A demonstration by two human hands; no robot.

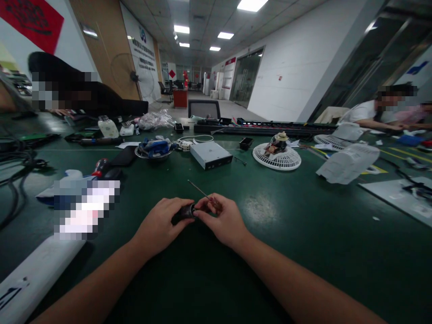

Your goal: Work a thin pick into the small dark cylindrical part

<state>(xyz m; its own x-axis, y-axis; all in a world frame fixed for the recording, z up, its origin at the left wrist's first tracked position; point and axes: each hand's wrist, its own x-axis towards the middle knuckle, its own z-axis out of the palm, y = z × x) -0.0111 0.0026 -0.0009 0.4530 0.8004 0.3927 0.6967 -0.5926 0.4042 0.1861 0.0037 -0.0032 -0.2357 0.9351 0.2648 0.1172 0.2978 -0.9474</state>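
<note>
My left hand [162, 220] is closed around a short dark cylinder [186, 210], perhaps a small motor, just above the green table. The cylinder's open-looking end faces right. My right hand [224, 218] is closed too, with a thin screwdriver [198, 188] tucked in its fingers, the shaft sticking out up and to the left. The thumb and a fingertip of that hand touch the cylinder's right end. Whether they pinch some small part there, I cannot tell. Most of the screwdriver's handle is hidden by the fingers.
Beyond my hands lie a grey optical drive [211, 154], a metal bowl [153, 154] with blue items and a white fan grille [276, 157]. White plastic housing [349, 164] stands right. A lit, blurred-out screen [89, 209] and red-handled tool [100, 167] lie left. People sit at both far sides.
</note>
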